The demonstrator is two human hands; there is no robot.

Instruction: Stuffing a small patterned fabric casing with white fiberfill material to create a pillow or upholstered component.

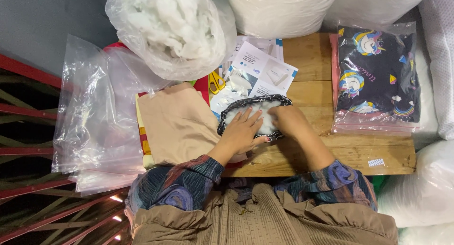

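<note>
Your worktop [331, 155] is bare, matt wood; the pouch [255, 113] is dark cloth, stuffed with fluffy white fibre; the bags [94, 112] are glossy clear plastic.

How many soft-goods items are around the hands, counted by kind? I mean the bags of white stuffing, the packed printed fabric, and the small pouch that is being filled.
Clear bag of white stuffing: 1
Packs of dark unicorn-print fabric in clear plastic: 1
Dark pouch with white stuffing, under the left hand and right hand: 1
Total: 3
</note>
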